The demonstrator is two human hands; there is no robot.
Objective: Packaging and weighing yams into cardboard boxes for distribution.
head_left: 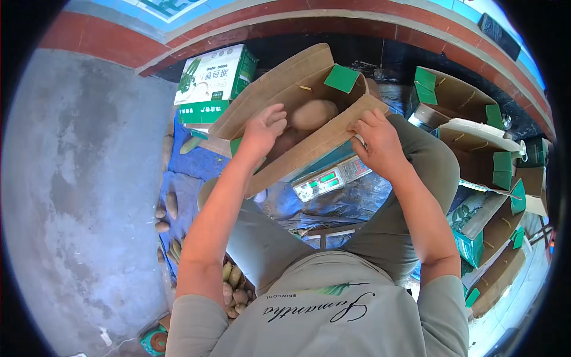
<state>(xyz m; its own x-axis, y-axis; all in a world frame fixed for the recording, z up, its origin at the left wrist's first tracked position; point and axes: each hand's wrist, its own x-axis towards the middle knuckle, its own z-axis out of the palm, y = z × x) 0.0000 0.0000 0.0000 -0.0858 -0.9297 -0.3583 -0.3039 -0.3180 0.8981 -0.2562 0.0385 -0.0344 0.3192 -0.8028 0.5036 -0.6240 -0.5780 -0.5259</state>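
In front of me an open cardboard box [297,162] stands tilted, with its long flaps spread. A large oval brown root vegetable [314,114] lies inside, with another darker one partly hidden below it. My left hand [263,132] is over the left end of the box opening, fingers loosely bent and apart, with nothing seen in them. At the right end, my right hand [377,143] pinches the edge of the near flap, thumb below and fingers on top. Just beyond my lap, a scale with a lit green display [326,179] shows under the box.
A closed white and green carton [209,77] is at the back left. Several open cardboard boxes [470,143] line the right side. Loose root vegetables [172,205] lie on the blue sheet [183,181] to the left, and more are piled [238,291] beside my left leg.
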